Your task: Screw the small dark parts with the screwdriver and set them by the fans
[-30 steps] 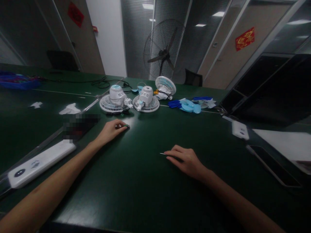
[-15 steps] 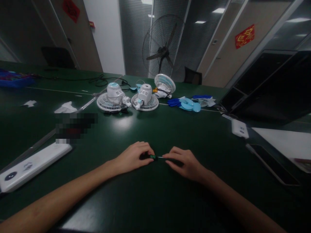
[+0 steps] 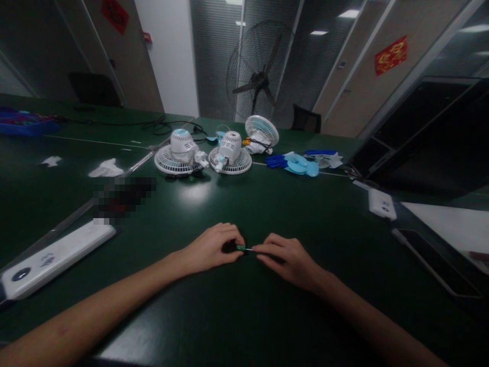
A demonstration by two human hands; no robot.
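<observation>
Near the middle of the table, my left hand [image 3: 217,246] pinches a small green piece [image 3: 240,247] that resembles a screwdriver handle; the palm and fingers hide most of it. Facing it from the right, my right hand [image 3: 288,257] is closed on a thin metal rod [image 3: 249,250], like a screwdriver shaft. The rod's bare end meets the green piece, or nearly so; whether it sits inside cannot be made out. Both hands are low over the green table [image 3: 214,311].
Beyond my hands are white desk fans, one on the left [image 3: 182,153], one in the middle [image 3: 230,153] and one tipped behind [image 3: 262,133]. Light-blue fan blades [image 3: 301,164] lie beside blue gloves [image 3: 276,161]. A white device [image 3: 57,260] is at left, a phone [image 3: 435,262] at right.
My left hand has moved right and nearer me with the green piece, from near the fans to the tip of the rod. My right hand has stayed almost in place.
</observation>
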